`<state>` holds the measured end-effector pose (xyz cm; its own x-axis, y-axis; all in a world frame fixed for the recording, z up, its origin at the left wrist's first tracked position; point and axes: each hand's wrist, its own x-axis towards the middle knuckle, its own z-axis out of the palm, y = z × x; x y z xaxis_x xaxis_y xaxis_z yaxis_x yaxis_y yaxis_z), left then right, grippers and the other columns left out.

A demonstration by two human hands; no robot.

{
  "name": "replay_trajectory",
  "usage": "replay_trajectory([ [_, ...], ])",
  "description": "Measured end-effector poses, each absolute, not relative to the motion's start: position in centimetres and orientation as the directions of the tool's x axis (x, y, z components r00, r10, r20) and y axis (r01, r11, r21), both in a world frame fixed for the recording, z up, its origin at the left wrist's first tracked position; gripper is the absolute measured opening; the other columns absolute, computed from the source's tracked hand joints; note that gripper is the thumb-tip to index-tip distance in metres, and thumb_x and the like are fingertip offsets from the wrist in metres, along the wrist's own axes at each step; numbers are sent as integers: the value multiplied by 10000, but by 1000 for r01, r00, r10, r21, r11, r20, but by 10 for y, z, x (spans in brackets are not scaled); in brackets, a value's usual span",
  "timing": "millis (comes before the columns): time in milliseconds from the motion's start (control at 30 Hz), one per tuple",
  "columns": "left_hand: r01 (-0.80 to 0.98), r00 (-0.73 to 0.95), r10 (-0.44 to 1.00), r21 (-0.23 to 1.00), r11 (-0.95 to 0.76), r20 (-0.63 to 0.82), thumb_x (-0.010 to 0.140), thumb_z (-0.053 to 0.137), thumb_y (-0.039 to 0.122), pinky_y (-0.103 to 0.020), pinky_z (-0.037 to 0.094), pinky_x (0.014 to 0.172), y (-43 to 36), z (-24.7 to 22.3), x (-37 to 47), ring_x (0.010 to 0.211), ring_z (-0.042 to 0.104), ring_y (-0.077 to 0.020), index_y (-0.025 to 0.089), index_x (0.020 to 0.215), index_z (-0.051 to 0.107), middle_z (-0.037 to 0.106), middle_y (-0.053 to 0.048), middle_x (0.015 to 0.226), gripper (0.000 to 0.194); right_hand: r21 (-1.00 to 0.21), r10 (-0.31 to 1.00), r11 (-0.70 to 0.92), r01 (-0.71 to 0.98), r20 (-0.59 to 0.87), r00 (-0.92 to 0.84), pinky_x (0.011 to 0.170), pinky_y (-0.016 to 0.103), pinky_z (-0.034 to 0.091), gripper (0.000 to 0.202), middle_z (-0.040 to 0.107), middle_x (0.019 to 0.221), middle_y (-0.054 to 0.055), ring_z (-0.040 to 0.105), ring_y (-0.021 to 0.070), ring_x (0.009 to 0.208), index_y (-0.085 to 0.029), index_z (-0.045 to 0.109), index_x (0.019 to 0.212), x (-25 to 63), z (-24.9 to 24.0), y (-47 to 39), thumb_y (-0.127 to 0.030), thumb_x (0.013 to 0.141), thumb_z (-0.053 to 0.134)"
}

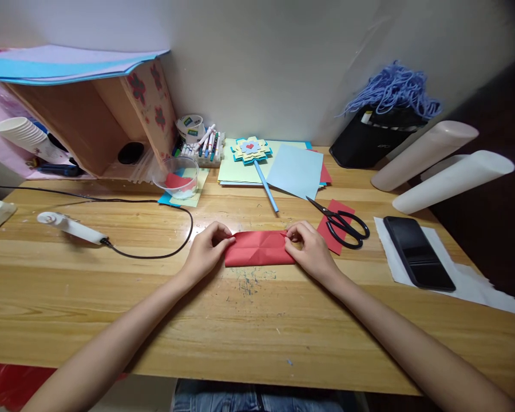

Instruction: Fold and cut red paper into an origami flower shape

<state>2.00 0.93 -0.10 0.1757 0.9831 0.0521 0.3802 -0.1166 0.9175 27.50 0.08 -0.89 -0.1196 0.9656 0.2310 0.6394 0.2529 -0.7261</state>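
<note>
Pale grey wall [257, 74] behind; before it, a wooden table [154, 315], light grain, surface marked with dark flecks near the middle.

Writing: one tape roll [190, 128], white, bearing a blue-and-yellow label, print too small for me to read from here; one black pouch [356, 143], a few pale letters on its front, not surely legible, blue yarn [395, 91] heaped on top.

Hands, two, bare, forearms reaching in from the near edge and converging. Left hand [207, 250]: thumb and forefinger pinched together on the left end of the red paper [257, 253], other fingers curled. Right hand [311, 250]: thumb and forefinger closed on its upper right corner, wrist angled inward.

Red paper: matte, folded to an oblong, creases crossing near its middle; located at the centre of the table, between the hands.

To its right: scissors [347, 224], black loop handles, dark pointed blades, lying partly across a red card [337, 207]; one smartphone [418, 252], black and glossy, on torn-edged white paper [476, 283].

Beyond: one layered paper flower [251, 150], blue and yellow, red heart at centre, light blue tubular stem; one light blue sheet [295, 170]; one clear plastic tub [180, 177], round, red scraps inside.
</note>
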Motion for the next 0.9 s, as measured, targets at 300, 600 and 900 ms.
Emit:
replay_trajectory([
  [300, 179, 68, 997, 983, -38, 27, 716, 677, 259, -233, 460, 705, 7, 5, 19, 733, 584, -121, 165, 986, 618, 617, -9, 777, 292, -989, 999, -45, 138, -48, -15, 656, 267, 475, 246, 626, 742, 17, 601, 150, 708, -199, 503, 791, 277, -8, 5, -364, 714, 669],
  [600, 146, 103, 994, 989, 12, -28, 696, 691, 260, -205, 450, 642, 11, 10, 12, 681, 560, -97, 148, 1018, 636, 589, 4, 732, 345, -987, 1000, -6, 162, -6, -1, 670, 286, 512, 268, 681, 794, 56, 627, 156, 703, -159, 666, 879, 279, -2, 3, -368, 713, 687],
  [900, 150, 83, 991, 984, 95, -108, 650, 728, 287, -205, 463, 589, 9, 22, 12, 611, 549, -87, 125, 961, 655, 581, 12, 678, 358, -985, 997, -75, 152, -71, 36, 648, 308, 535, 340, 690, 739, 67, 643, 180, 675, -147, 652, 761, 275, 0, 0, -412, 588, 776],
])
